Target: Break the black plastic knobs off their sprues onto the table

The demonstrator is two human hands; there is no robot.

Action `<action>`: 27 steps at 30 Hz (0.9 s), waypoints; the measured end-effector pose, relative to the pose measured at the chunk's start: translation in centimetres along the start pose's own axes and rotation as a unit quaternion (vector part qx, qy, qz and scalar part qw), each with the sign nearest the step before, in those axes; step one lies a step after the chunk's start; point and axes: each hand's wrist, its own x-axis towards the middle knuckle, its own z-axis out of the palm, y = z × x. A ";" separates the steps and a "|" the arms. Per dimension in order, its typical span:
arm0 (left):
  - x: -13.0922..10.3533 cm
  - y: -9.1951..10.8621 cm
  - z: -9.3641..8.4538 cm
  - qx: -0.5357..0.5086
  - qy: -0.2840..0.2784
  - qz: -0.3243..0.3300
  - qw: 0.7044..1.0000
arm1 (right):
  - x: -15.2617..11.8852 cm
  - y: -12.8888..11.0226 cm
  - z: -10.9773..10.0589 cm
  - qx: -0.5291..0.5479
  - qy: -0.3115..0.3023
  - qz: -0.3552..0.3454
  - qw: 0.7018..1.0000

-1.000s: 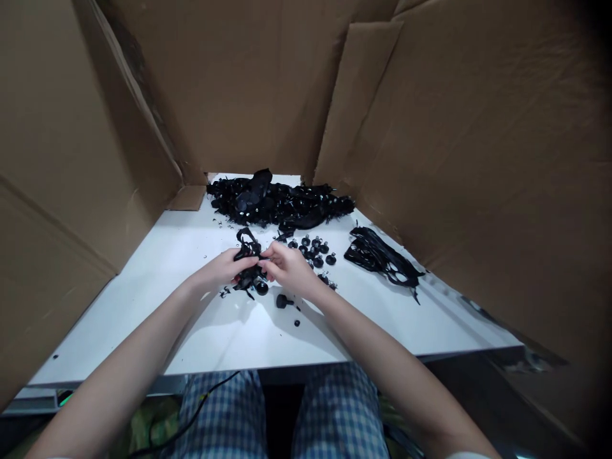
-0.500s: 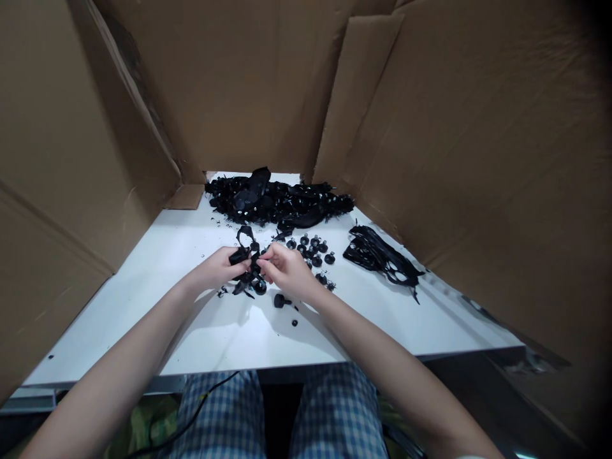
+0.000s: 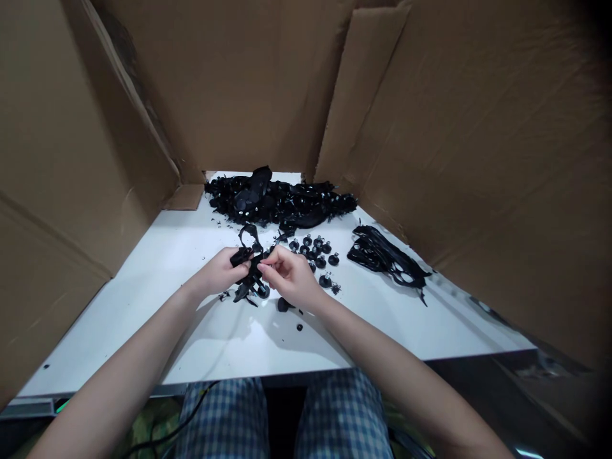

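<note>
Both bare forearms reach forward from the near edge of the worktop and converge toward its middle, the left arm coming in from the near left corner and the right arm from the near right. The left hand [image 3: 220,273] is curled with its fingers bent inward and thumb pressed toward the fingertips in a pinch, knuckles turned up. The right hand [image 3: 292,277] sits just beside it, almost touching, fingers likewise bent and thumb closed against them, wrist slightly raised
</note>
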 end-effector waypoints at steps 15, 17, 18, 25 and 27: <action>-0.2 0.3 0.1 -0.069 -0.005 -0.011 0.998 | 0.3 0.1 0.4 0.194 -0.019 0.068 0.978; -0.3 0.2 0.3 -0.093 -0.002 -0.017 0.996 | 0.4 0.2 0.4 0.239 -0.023 0.073 0.968; -0.3 0.2 0.4 -0.107 -0.004 -0.021 0.994 | 0.5 0.3 0.4 0.259 -0.026 0.074 0.963; -0.2 0.0 1.2 -0.224 -0.003 -0.044 0.974 | 1.2 0.3 0.1 0.361 -0.013 0.106 0.927; -0.2 -0.4 1.0 -0.252 0.001 -0.040 0.967 | 1.7 0.3 -0.9 0.388 0.027 0.097 0.916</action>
